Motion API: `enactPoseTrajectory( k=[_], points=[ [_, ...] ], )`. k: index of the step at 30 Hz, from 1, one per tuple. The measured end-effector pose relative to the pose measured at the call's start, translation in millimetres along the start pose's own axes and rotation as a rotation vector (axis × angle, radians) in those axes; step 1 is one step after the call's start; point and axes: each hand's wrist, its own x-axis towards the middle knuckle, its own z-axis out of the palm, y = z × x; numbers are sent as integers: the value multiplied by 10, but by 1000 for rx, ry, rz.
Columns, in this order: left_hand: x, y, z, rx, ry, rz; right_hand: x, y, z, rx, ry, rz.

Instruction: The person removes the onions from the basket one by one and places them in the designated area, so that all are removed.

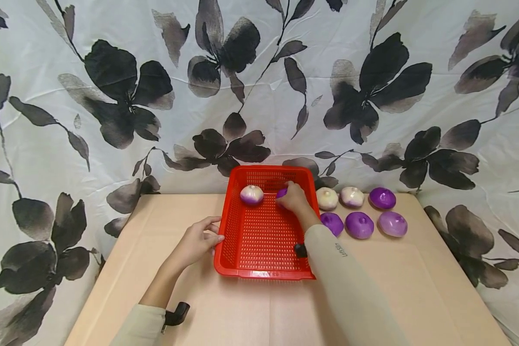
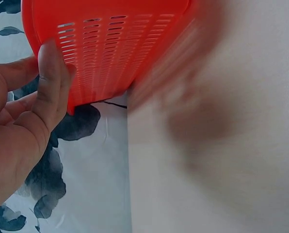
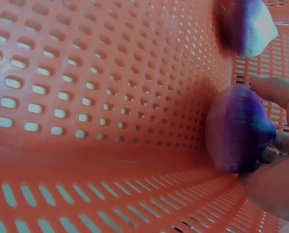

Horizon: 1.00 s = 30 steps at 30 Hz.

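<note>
A red perforated plastic basket (image 1: 259, 245) sits mid-table, its left rim between the thumb and fingers of my left hand (image 1: 197, 241). The left wrist view has those fingers (image 2: 50, 82) at the edge of the basket wall (image 2: 98, 48). Inside the basket, toward its back right, my right hand (image 1: 295, 199) grips a purple onion (image 3: 236, 128) by its pointed end. The onion is close over the basket floor in the right wrist view, partly covered by the hand from above. A white-and-purple onion (image 1: 252, 195) lies at the back left of the basket.
Right of the basket, onions stand in two rows: a pale onion (image 1: 327, 198), another pale onion (image 1: 352, 196) and a purple onion (image 1: 382, 198) behind, several purple onions (image 1: 359, 225) in front. A floral cloth (image 1: 294, 129) hangs behind the table (image 1: 432, 288).
</note>
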Motion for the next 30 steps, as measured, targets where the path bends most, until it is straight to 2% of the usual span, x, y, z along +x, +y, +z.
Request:
enactPoseTrajectory(
  k=[8,14,22,30],
  points=[
    [-7,-1,-11,-3,0,0,-10,5,11,14,4,2],
    [-8,-7,-7,2,1,-2,11,29,30,16,-27,-3],
    [-6,8,-2,4,2,8,12,42,34,16,-31,26],
    [3,4,3,11,5,5,10,71,50,63,-107,29]
  ],
)
